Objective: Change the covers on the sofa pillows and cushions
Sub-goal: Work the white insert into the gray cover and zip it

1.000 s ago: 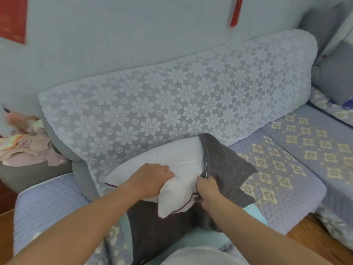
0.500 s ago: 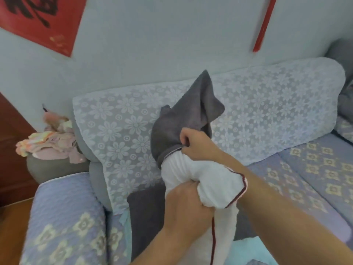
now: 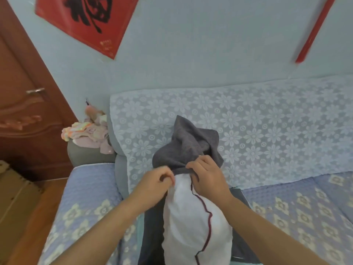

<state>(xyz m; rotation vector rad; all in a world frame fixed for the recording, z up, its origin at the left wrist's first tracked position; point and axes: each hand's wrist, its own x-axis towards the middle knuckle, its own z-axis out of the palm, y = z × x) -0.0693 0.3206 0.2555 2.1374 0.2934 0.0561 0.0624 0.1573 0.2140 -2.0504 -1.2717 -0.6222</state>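
holding the pillow (image 3: 191, 222) upright over the sofa (image 3: 91, 188), i had the grey cover (image 3: 187, 148) on only its top end. my right hand (image 3: 208, 176) pinched the cover's hem; my left hand (image 3: 156, 182) had its fingers curled at the hem's other side, grip unclear. most of the white insert was bare, so i judged this pillow barely begun.

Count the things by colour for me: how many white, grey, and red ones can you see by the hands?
White: 1, the pillow
Grey: 1, the pillow cover that both the left hand and the right hand grip
Red: 2, the wall poster and the wall strip
Total: 4
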